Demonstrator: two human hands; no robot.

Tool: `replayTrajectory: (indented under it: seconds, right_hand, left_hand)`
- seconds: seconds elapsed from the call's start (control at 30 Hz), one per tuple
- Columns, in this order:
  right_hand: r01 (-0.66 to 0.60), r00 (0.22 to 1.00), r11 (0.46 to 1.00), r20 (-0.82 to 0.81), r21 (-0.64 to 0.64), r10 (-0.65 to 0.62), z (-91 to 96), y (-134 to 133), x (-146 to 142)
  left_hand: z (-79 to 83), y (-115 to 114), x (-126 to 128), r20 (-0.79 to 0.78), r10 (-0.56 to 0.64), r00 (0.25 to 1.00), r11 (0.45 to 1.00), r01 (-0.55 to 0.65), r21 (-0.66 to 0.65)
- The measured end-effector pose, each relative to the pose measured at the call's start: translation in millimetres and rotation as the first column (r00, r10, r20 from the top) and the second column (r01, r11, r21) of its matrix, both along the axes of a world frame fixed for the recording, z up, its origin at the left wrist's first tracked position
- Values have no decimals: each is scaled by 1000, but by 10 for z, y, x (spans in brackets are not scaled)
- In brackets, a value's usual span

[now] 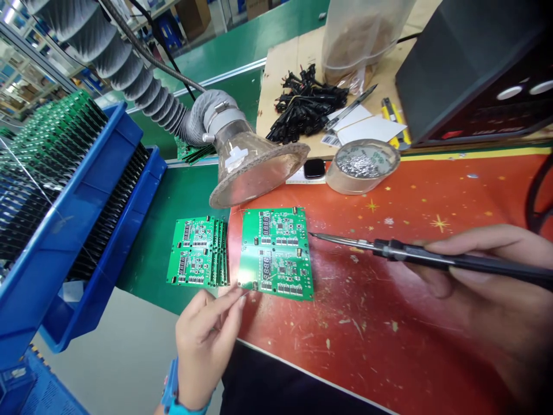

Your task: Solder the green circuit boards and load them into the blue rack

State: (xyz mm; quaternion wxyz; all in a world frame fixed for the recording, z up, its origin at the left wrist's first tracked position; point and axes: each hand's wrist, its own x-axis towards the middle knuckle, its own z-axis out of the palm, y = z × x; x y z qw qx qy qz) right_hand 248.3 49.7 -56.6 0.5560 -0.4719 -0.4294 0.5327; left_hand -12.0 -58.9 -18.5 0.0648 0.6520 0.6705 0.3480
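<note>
The green circuit board (275, 249) lies face up on the red surface (371, 328), populated with small parts and split into two matching halves, each carrying a four-digit display (black, with pale eights). Beside its edge near two o'clock is the tip of the soldering iron (404, 253), slim metal shaft and black handle, held in the right hand (479, 282), pointing toward nine o'clock.

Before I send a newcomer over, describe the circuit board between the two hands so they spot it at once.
Start at the red work mat and find the fume-extractor hood at its upper left. Just below it in view lies a green circuit board, between the left hand and the soldering iron. Its neighbours, overlapping boards, sit to its left; this one lies apart on red.
</note>
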Motion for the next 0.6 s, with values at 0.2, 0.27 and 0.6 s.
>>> replayTrajectory:
  seconds: [0.2, 0.27, 0.6]
  right_hand:
    - [-39, 998, 997, 39, -68, 41, 79, -23, 13]
    - [-48, 997, 995, 53, -86, 53, 110, -38, -16]
    - [-93, 994, 992, 43, -82, 96, 92, -61, -23]
  left_hand:
    - [-60, -21, -28, -3, -9, 1000, 1000, 9, -7]
    - [-69, -19, -29, -9, -10, 1000, 1000, 10, -6]
    - [-84, 31, 34, -14, -1, 1000, 1000, 1, -12]
